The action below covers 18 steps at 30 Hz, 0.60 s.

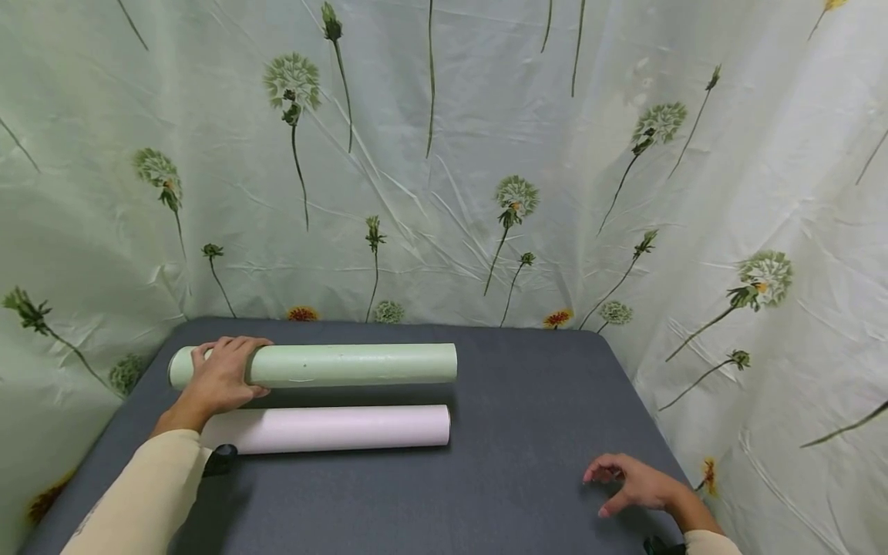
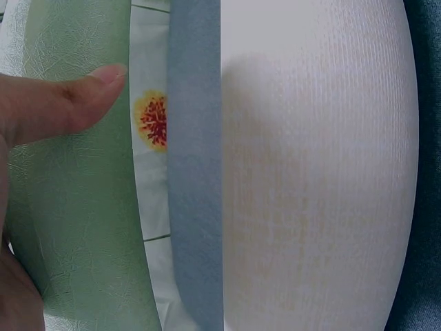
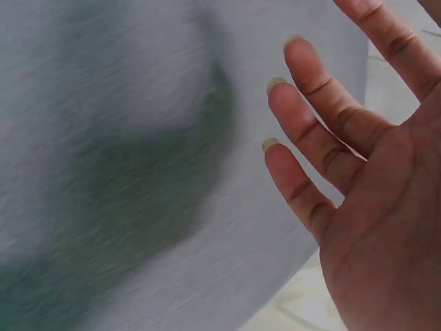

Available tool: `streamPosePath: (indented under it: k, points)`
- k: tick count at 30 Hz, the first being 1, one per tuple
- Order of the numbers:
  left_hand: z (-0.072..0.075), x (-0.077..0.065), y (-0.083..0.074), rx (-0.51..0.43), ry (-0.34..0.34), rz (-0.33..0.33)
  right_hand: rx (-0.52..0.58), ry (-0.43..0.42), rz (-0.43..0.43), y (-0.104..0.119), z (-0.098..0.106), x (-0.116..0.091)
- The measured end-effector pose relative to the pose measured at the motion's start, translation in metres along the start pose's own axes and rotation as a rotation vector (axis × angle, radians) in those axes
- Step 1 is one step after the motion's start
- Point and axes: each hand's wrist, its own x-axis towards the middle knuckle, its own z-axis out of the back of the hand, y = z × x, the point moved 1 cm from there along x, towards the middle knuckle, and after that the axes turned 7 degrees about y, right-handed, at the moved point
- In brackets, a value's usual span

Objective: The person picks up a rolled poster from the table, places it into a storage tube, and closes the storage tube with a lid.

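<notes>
My left hand (image 1: 223,376) grips a pale green wallpaper-like roll (image 1: 361,364) near its left end, thumb on the near side and fingers over the top. In the left wrist view, the thumb (image 2: 65,103) presses along the green roll (image 2: 83,207); curtain shows between that roll and the table edge, so it appears raised. Nearer to me lies a pinkish-white roll (image 1: 347,428), roughly parallel, its left end partly hidden by my left arm. Over the table's right side, my right hand (image 1: 638,484) hovers with loosely bent fingers, holding nothing; its palm (image 3: 393,227) shows in the right wrist view.
A dark grey cloth-covered table (image 1: 527,432) bears the white roll. Behind it and along both sides hangs a pale curtain (image 1: 444,193) printed with dandelions. The right hand casts a shadow on the tabletop.
</notes>
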Motion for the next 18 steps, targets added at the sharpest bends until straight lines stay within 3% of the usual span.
streamPosePath:
  k: [12,18]
  points:
    - [0.000,-0.001,0.001,-0.010,-0.011,0.000,0.111,-0.017,0.013,-0.034,-0.019,-0.040]
    - [0.000,-0.001,0.001,-0.012,-0.015,0.003,0.006,-0.007,0.108,-0.060,-0.031,-0.059]
